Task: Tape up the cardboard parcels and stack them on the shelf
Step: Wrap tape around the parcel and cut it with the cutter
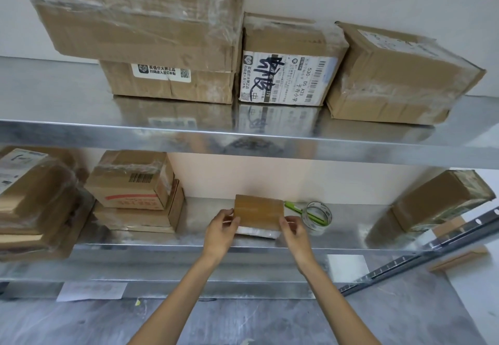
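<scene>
Fingers of the left hand are curled and pinch the left edge of the small parcel; those of the right hand are curled narrowly and pinch its right near corner. Both bare forearms reach up and away from the near edge over a grey, mottled floor, wrists almost level, palms turned toward each other. The small parcel is a flat, rectangular piece of smooth brown cardboard with a pale glossy strip along its near edge; it sits at the middle of the lower shelf, a reflective sheet-metal surface. Just beside it on the right lie a green-handled cutter and an upright roll of clear tape. Further left stand stacked taped cartons; a wrapped carton stands well apart on the right. On the upper shelf, further off, a label-covered carton stands between a two-box stack and a tilted carton, all creased cardboard under wrinkled clear tape.
</scene>
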`<action>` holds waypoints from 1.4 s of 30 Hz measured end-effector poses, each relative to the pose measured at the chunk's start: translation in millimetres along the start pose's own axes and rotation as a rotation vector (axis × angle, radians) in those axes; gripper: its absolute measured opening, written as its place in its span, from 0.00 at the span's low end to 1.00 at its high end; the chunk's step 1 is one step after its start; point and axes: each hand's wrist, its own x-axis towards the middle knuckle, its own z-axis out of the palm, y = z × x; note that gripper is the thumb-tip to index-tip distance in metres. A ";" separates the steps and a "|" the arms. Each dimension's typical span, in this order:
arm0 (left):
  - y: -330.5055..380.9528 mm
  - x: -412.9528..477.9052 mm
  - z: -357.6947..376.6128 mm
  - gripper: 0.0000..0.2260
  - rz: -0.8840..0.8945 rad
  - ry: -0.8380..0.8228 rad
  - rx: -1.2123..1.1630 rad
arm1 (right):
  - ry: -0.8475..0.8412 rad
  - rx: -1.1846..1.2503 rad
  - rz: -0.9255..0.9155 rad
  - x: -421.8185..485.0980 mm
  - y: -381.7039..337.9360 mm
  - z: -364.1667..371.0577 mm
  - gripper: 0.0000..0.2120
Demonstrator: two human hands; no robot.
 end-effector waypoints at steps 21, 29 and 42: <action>-6.7 -9.3 9.0 0.20 0.072 0.048 0.146 | 0.126 -0.212 -0.195 5.2 21.3 -19.9 0.14; 2.6 -3.1 24.8 0.21 0.125 0.046 0.173 | 0.212 -0.973 -0.260 42.7 53.7 -65.2 0.18; 33.9 -6.0 28.5 0.21 0.410 0.153 0.282 | 0.200 -1.050 -0.244 49.6 34.9 -86.7 0.05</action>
